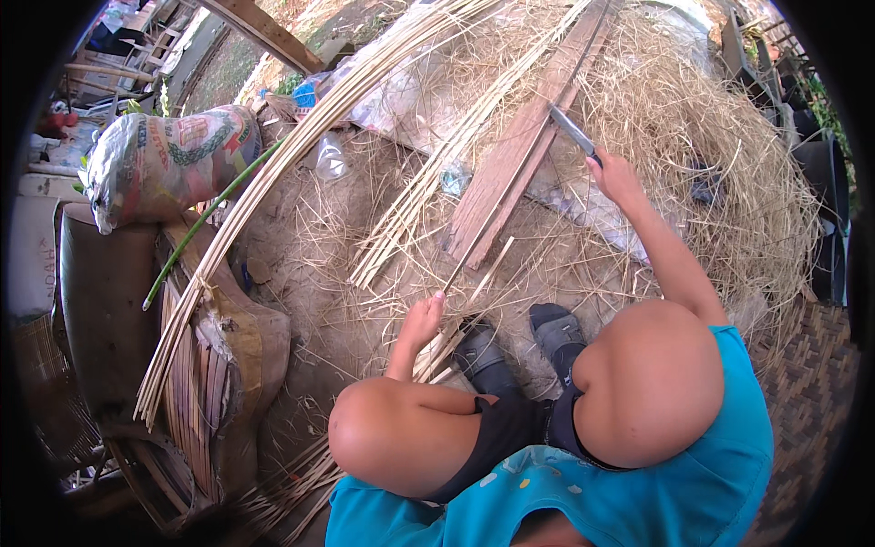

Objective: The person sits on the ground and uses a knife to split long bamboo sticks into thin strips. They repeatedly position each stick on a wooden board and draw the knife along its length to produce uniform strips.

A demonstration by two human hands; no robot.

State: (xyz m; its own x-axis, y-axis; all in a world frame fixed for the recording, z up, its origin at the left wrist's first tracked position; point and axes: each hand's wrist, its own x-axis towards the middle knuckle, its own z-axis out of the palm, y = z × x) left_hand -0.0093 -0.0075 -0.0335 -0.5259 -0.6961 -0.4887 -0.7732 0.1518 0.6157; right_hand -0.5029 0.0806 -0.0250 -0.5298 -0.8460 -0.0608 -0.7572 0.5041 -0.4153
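Note:
My left hand (421, 321) is closed on the near end of a long, thin, dark strip (462, 262), low in front of my left knee. The strip runs away from me along a reddish-brown wooden plank (501, 164) that lies on the ground. In my right hand (618, 175) is a knife (574, 130), gripped by its dark handle. Its blade points to the far left, and the tip end reaches the strip over the plank. Whether the edge touches the strip I cannot tell.
Pale split strips (401, 228) lie left of the plank; a longer bundle (273, 178) arches farther left beside a green stalk (214, 208). Fine shavings (720, 155) pile up at right. A stuffed sack (173, 159), a clear plastic cup (331, 157) and a worn wooden piece (260, 342) stand left.

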